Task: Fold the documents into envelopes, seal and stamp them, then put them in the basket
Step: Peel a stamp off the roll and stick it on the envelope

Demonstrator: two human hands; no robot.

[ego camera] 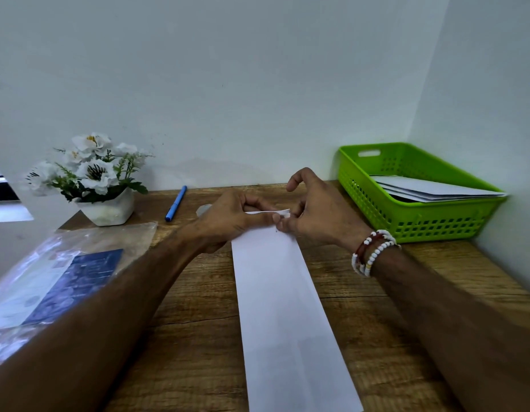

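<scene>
Fingers (268, 217) of left hand (228, 221), right hand (320, 212) tight on envelope (281, 292) flap.

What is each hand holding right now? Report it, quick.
Left hand: closed, pinching the far end of the white envelope.
Right hand: closed, pinching the same end.

Wooden desk (198, 292) in corner; pale plain walls (228, 69) behind and right.

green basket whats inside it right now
The green basket holds a few white envelopes, stacked, one corner reaching the right rim. Anything under them is hidden by the stack and the near wall.
</scene>
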